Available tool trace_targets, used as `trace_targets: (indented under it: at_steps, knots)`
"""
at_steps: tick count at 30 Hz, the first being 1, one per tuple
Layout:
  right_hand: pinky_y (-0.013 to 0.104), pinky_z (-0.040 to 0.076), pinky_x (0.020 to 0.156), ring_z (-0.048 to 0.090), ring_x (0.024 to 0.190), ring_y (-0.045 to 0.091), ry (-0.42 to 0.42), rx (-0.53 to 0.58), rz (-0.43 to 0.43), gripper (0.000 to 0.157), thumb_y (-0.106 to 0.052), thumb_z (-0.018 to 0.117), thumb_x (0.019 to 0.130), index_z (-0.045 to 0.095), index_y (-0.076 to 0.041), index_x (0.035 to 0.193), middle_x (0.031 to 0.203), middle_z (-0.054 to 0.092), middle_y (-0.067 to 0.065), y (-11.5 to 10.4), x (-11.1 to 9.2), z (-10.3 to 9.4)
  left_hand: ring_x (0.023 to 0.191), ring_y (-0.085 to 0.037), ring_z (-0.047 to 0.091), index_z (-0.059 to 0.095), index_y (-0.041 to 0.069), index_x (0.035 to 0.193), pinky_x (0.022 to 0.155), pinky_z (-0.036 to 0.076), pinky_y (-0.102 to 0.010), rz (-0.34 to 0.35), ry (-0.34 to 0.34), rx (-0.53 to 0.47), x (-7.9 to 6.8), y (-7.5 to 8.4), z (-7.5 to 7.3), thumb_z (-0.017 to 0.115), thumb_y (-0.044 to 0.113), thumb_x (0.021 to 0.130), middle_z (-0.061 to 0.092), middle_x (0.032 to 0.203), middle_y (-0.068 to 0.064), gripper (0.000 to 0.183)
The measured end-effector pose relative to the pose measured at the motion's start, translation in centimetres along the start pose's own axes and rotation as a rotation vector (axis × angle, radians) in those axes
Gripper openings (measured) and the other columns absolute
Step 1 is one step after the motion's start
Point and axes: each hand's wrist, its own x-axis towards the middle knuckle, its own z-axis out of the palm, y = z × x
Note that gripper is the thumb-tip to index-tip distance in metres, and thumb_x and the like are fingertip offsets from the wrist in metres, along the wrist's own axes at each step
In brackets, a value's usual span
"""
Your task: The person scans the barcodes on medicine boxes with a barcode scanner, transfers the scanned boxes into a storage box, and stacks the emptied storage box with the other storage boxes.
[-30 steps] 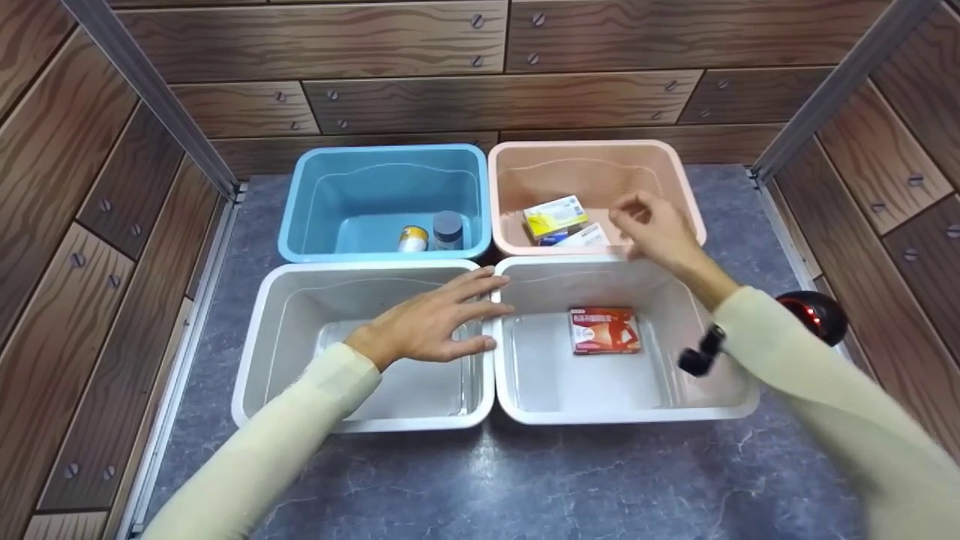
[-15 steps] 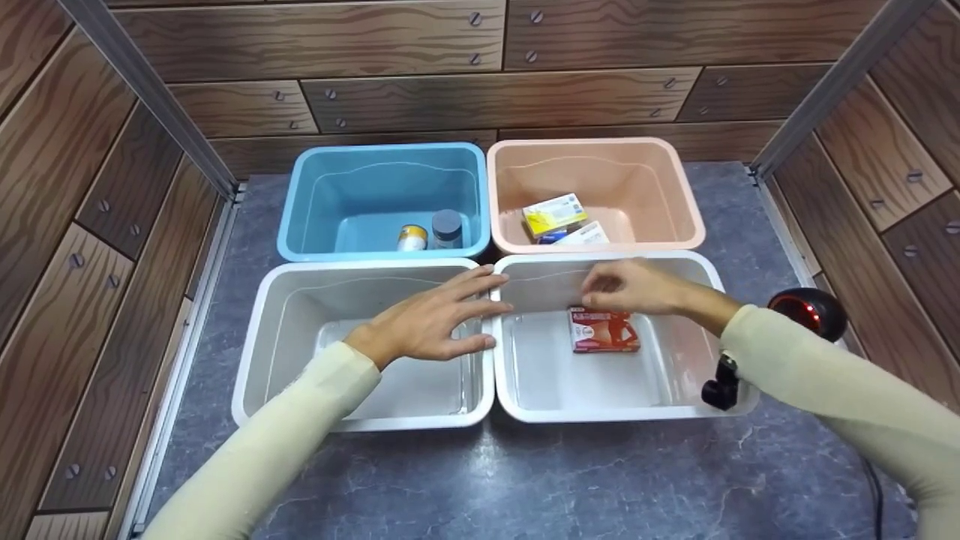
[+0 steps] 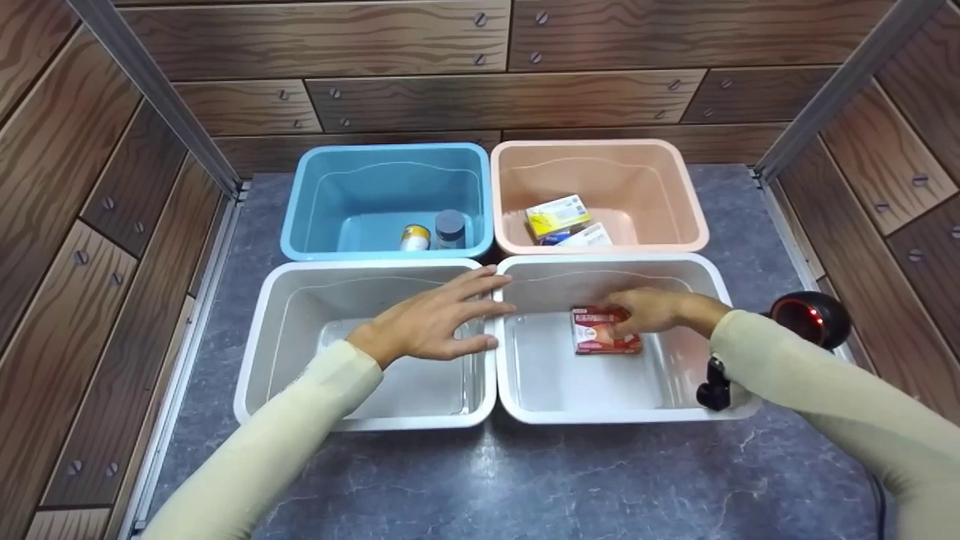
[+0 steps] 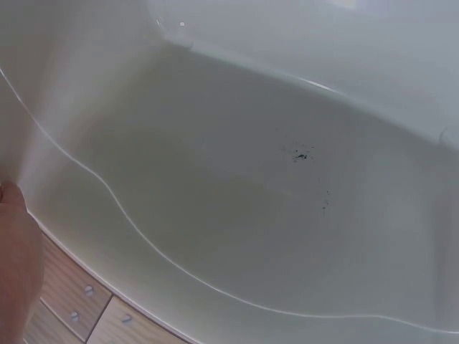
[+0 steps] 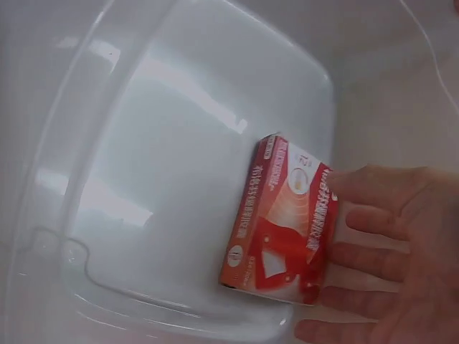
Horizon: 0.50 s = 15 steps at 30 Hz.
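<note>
- Dropping lower, the right hand [image 3: 649,309] is reaching the red box [image 3: 595,337], fingers unclenched.
- Lifting isn't starting yet: the red box is lying in the right white bin [image 3: 600,416].
- Left hand [image 3: 435,319] is grasping nothing.

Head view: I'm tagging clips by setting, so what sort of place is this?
Probably a staged work booth: wood-patterned panels around three sides, metal posts at the back corners, and four plastic bins grouped on a grey marbled surface.
</note>
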Motion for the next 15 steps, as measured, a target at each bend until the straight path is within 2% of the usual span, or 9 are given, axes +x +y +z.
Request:
trace_targets:
  at_steps: [4,7,9,12,15]
  knots:
    - [0.057,0.051,0.105,0.060,0.111,0.035,-0.017,0.010,-0.019,0.062,-0.023,0.078,0.099,0.058,0.005,0.151,0.128,0.068,0.022,0.2,0.5,0.4,0.172,-0.025,0.014,0.055,0.026,0.162,0.136,0.028,-0.049,-0.004,0.003,0.003,-0.2,0.0,-0.1,0.051,0.060,0.110,0.027,0.182,0.001,0.062]
    - [0.057,0.052,0.104,0.061,0.109,0.034,-0.024,-0.022,0.000,0.072,-0.027,0.081,0.097,0.054,0.007,0.154,0.125,0.068,0.023,0.3,0.6,0.7,0.172,-0.025,0.014,0.055,0.026,0.162,0.136,0.028,-0.050,-0.006,0.003,0.003,-0.2,0.0,-0.1,0.052,0.060,0.110,0.026,0.182,0.001,0.062]
    - [0.057,0.054,0.104,0.061,0.109,0.035,-0.027,-0.102,0.020,0.073,-0.032,0.082,0.095,0.057,0.008,0.150,0.123,0.068,0.023,0.9,1.1,1.3,0.172,-0.026,0.014,0.055,0.026,0.162,0.136,0.028,-0.051,-0.004,0.001,0.000,-0.2,0.0,-0.1,0.052,0.060,0.110,0.026,0.182,0.001,0.062]
    - [0.056,0.055,0.105,0.061,0.109,0.037,-0.063,-0.248,0.054,0.069,-0.033,0.085,0.091,0.064,0.007,0.143,0.122,0.067,0.022,0.7,1.3,1.6,0.172,-0.027,0.014,0.054,0.026,0.162,0.136,0.028,-0.052,0.000,-0.005,-0.003,-0.1,0.1,-0.1,0.051,0.060,0.110,0.026,0.182,-0.001,0.062]
    - [0.057,0.053,0.112,0.062,0.119,0.039,-0.107,-0.347,0.107,0.067,-0.031,0.089,0.086,0.067,0.001,0.140,0.129,0.067,0.021,-0.2,1.2,1.5,0.172,-0.027,0.014,0.054,0.026,0.162,0.136,0.028,-0.052,0.001,-0.007,-0.003,0.0,0.1,-0.1,0.051,0.060,0.110,0.027,0.182,-0.002,0.062]
